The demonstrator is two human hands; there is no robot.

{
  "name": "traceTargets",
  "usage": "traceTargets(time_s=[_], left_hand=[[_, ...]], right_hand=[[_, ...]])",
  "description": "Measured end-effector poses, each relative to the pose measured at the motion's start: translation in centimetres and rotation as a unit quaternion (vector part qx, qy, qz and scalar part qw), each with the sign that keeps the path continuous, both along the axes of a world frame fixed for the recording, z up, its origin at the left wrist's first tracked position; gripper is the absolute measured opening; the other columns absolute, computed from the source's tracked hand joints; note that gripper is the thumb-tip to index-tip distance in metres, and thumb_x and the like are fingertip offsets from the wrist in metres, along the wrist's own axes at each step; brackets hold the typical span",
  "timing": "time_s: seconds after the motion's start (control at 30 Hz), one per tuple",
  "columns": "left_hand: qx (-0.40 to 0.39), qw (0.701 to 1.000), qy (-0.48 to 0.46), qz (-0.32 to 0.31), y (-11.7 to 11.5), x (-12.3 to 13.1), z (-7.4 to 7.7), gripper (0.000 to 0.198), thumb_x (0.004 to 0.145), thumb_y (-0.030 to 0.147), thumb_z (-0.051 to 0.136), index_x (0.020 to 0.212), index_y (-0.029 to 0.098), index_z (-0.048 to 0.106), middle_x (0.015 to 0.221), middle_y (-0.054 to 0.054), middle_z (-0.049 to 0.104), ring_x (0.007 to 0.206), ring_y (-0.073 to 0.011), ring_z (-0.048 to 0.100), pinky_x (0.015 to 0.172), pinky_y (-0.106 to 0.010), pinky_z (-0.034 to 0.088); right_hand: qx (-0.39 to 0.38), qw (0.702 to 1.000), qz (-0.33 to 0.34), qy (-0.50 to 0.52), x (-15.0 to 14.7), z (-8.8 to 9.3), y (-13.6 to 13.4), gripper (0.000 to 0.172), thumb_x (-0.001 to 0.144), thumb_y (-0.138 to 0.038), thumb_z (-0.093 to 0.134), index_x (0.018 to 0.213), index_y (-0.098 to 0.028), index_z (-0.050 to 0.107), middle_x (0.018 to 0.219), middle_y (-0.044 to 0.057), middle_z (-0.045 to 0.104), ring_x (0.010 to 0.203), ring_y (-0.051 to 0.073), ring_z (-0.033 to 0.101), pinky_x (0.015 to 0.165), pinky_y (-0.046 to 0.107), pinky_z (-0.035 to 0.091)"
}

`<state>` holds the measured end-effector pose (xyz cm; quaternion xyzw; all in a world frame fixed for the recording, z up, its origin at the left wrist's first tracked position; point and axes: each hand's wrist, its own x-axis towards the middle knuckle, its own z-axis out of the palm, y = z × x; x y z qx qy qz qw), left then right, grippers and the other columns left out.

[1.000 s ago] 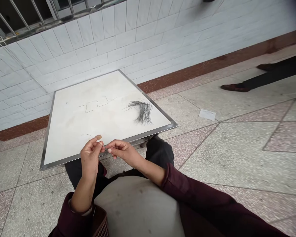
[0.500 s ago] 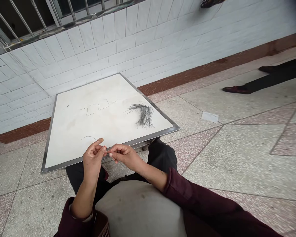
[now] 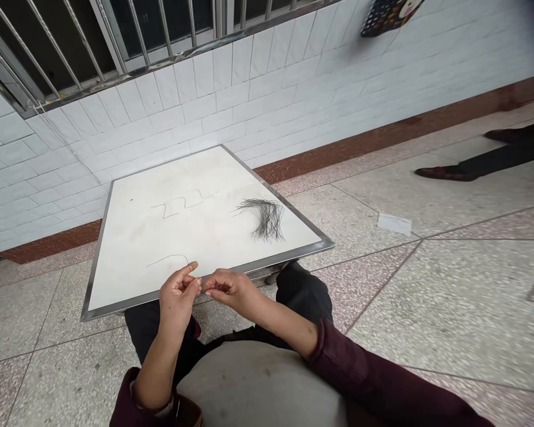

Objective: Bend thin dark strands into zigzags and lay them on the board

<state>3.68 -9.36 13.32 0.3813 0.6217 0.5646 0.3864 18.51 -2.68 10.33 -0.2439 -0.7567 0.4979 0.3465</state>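
My left hand (image 3: 176, 301) is closed in a pinch at the table's near edge, one finger held out. A thin dark strand (image 3: 167, 257) curves over the white tabletop and runs to its fingers. Just to the right, my right hand (image 3: 235, 292) is also pinched, its fingertips a small gap from the left ones. Whatever lies in the right pinch is too small to make out. A loose bundle of thin black strands (image 3: 267, 220) lies at the table's right side. Strands bent in zigzags (image 3: 184, 205) rest near its middle.
The white table (image 3: 129, 261) has a grey metal rim and stands by a tiled wall (image 3: 160, 130) with a barred window (image 3: 137, 29). White paper (image 3: 394, 223) lies on the floor. Another person's shoe (image 3: 445, 172) shows at right, and a dotted bag (image 3: 385, 18) hangs above.
My fingertips were meeting and now stand slightly apart. The right hand's fingers are more curled. The whole view has shifted a little, with the table lower and further right.
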Motion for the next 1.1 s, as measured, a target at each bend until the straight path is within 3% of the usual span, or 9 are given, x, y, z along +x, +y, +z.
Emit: traceTargets(time_s=[0.13, 0.27, 0.5, 0.63, 0.77, 0.87, 0.97, 1.1], left_hand=[[0.012, 1.000, -0.006, -0.002, 0.0, 0.1, 0.0, 0.041, 0.072, 0.029, 0.072, 0.112, 0.020, 0.071, 0.069, 0.001, 0.062, 0.065, -0.0123, 0.058, 0.068, -0.025, 0.049], [0.010, 1.000, -0.008, -0.021, 0.1, -0.1, -0.4, 0.042, 0.074, 0.029, 0.071, 0.115, 0.021, 0.070, 0.071, 0.001, 0.061, 0.066, -0.0120, 0.057, 0.070, -0.026, 0.049], [0.006, 0.998, -0.010, -0.054, 0.4, -0.1, -1.0, 0.038, 0.073, 0.025, 0.071, 0.111, 0.022, 0.072, 0.068, 0.002, 0.056, 0.065, -0.0114, 0.052, 0.064, -0.024, 0.047], [0.010, 0.999, -0.019, -0.049, 0.6, 0.2, -1.2, 0.038, 0.074, 0.027, 0.071, 0.111, 0.022, 0.072, 0.069, 0.001, 0.056, 0.065, -0.0108, 0.052, 0.065, -0.024, 0.047], [0.012, 0.997, -0.061, -0.048, 0.7, 0.4, -1.3, 0.044, 0.077, 0.032, 0.070, 0.120, 0.021, 0.067, 0.072, 0.002, 0.057, 0.068, -0.0106, 0.055, 0.072, -0.025, 0.049], [0.009, 0.998, -0.063, -0.025, 0.7, 0.3, -1.1, 0.045, 0.078, 0.035, 0.070, 0.121, 0.021, 0.065, 0.075, 0.002, 0.057, 0.070, -0.0102, 0.057, 0.076, -0.025, 0.049], [0.007, 0.998, -0.058, 0.001, 0.8, 0.2, -0.9, 0.048, 0.077, 0.036, 0.071, 0.122, 0.022, 0.065, 0.075, 0.003, 0.056, 0.070, -0.0097, 0.058, 0.075, -0.024, 0.049], [0.000, 0.999, -0.041, -0.008, 0.9, 0.4, -0.9, 0.049, 0.078, 0.039, 0.070, 0.123, 0.021, 0.063, 0.076, 0.002, 0.059, 0.072, -0.0107, 0.060, 0.075, -0.025, 0.051]], right_hand=[[0.080, 0.996, -0.021, -0.027, 0.0, -0.3, 0.1, 0.008, 0.085, -0.025, 0.062, 0.083, -0.020, 0.068, 0.073, 0.001, 0.061, 0.066, 0.012, 0.057, 0.060, 0.023, 0.045], [0.196, 0.980, 0.003, -0.025, 0.5, -0.2, 0.5, 0.013, 0.092, -0.022, 0.054, 0.092, -0.019, 0.067, 0.081, 0.004, 0.062, 0.074, 0.014, 0.060, 0.064, 0.024, 0.048], [0.420, 0.894, 0.112, -0.112, 1.8, 2.9, 1.8, 0.028, 0.098, -0.011, 0.038, 0.107, -0.017, 0.064, 0.090, 0.007, 0.064, 0.083, 0.018, 0.056, 0.071, 0.030, 0.049], [0.457, 0.869, 0.119, -0.147, 2.0, 3.9, 2.4, 0.027, 0.098, -0.011, 0.038, 0.104, -0.015, 0.064, 0.086, 0.007, 0.064, 0.081, 0.018, 0.054, 0.068, 0.030, 0.047], [0.427, 0.892, 0.081, -0.125, 2.0, 3.3, 2.9, 0.022, 0.098, -0.016, 0.042, 0.101, -0.018, 0.064, 0.089, 0.006, 0.064, 0.081, 0.017, 0.054, 0.071, 0.030, 0.048], [0.358, 0.931, -0.009, -0.070, 2.0, 2.0, 3.2, 0.018, 0.094, -0.029, 0.055, 0.108, -0.019, 0.060, 0.098, 0.009, 0.064, 0.089, 0.021, 0.056, 0.076, 0.035, 0.049], [0.205, 0.974, -0.092, 0.013, 1.5, 0.2, 3.1, 0.028, 0.086, -0.038, 0.066, 0.106, -0.019, 0.059, 0.095, 0.008, 0.063, 0.082, 0.019, 0.059, 0.073, 0.034, 0.052], [-0.059, 0.992, -0.052, 0.101, 0.6, -1.6, 2.6, 0.024, 0.081, -0.041, 0.070, 0.088, -0.020, 0.062, 0.077, 0.001, 0.062, 0.065, 0.012, 0.059, 0.060, 0.026, 0.050]])
